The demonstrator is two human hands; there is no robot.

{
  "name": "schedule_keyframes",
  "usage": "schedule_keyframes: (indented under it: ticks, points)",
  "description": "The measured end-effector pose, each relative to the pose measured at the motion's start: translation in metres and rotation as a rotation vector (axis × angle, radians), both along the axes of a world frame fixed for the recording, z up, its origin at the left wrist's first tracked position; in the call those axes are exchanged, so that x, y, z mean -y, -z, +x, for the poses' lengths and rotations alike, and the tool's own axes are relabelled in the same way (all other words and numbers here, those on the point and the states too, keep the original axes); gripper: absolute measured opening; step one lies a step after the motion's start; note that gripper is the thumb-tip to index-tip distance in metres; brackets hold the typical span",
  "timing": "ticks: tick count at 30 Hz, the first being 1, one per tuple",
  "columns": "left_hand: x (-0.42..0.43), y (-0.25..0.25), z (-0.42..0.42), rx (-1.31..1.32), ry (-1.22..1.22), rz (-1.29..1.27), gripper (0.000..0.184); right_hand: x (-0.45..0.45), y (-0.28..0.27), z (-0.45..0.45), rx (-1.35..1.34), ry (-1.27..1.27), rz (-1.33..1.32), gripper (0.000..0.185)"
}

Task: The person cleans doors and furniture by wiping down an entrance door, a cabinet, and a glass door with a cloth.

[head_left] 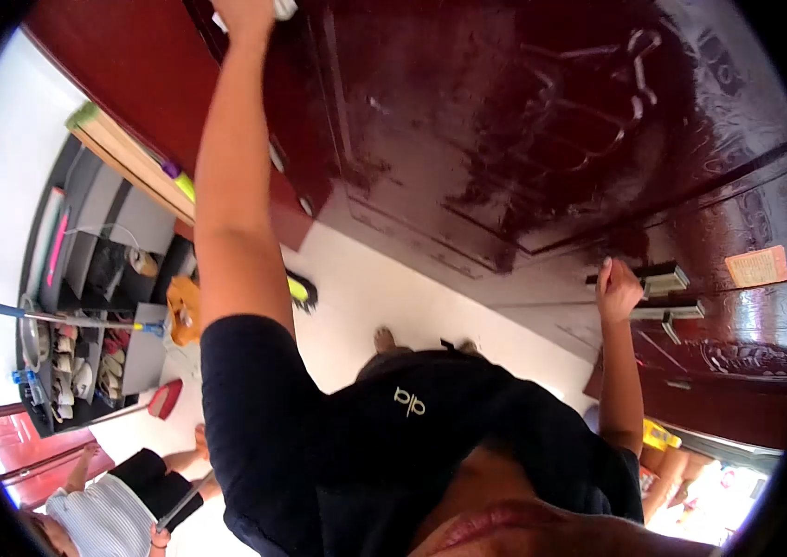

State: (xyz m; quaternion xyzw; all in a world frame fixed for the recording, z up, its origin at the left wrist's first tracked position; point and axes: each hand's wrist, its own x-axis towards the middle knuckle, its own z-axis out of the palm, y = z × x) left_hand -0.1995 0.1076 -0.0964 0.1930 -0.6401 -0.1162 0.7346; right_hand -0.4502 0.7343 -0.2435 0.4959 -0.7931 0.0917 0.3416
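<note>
My left hand (247, 15) reaches up against a dark red glossy door (440, 111) at the top edge. White cloth (284, 9) shows on both sides of the fingers, which are partly cut off by the frame. Over on the right, my right hand (618, 290) is closed around a metal door handle (664, 277). A second handle (677, 313) sits close below it. Raised moulding patterns cover the door, and light reflects off its surface.
A dark shoe rack (87, 278) with several shoes stands at left. A blue-and-grey pole (69, 317) crosses it, near a red dustpan (165, 399). Another person (124, 501) in a striped top holds a stick at lower left. An orange paper label (755, 267) is stuck at right.
</note>
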Motion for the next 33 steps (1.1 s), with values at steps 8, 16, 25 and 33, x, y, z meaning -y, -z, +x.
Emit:
schedule_keyframes:
  ticks: [8,16,25,33]
  points:
    - [0.002,0.217,0.000,-0.085,0.001,0.594,0.063,-0.004,0.008,-0.008,-0.013,0.029,0.040,0.038]
    - [-0.082,0.337,0.001,0.922,0.250,1.312,0.018,0.001,0.005,-0.005,-0.022,-0.034,0.004,0.045]
    - [-0.250,0.168,-0.074,0.120,0.241,0.380,0.054,-0.001,0.010,-0.005,-0.005,0.030,0.009,0.042]
    - [-0.246,0.287,-0.080,0.353,0.260,0.673,0.068,-0.001,0.004,-0.002,-0.002,0.051,0.055,0.039]
